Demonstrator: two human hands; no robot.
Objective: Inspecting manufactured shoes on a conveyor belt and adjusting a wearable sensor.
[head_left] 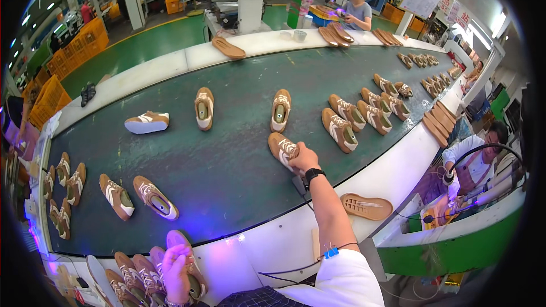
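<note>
My right hand is closed on a tan sneaker with white stripes and laces. The shoe is on the dark green conveyor belt, its toe pointing up and left. Just beyond it stands a matching sneaker. Down at the lower left, my left hand has its fingers curled together in purple light, partly covering another sneaker. What those fingers hold, if anything, cannot be made out. Beside that hand, several sneakers lie in a row.
More sneakers stand on the belt to the left, such as one sneaker, and in groups at right. Loose brown soles lie on the white rim. One person is across the belt; another person works at right.
</note>
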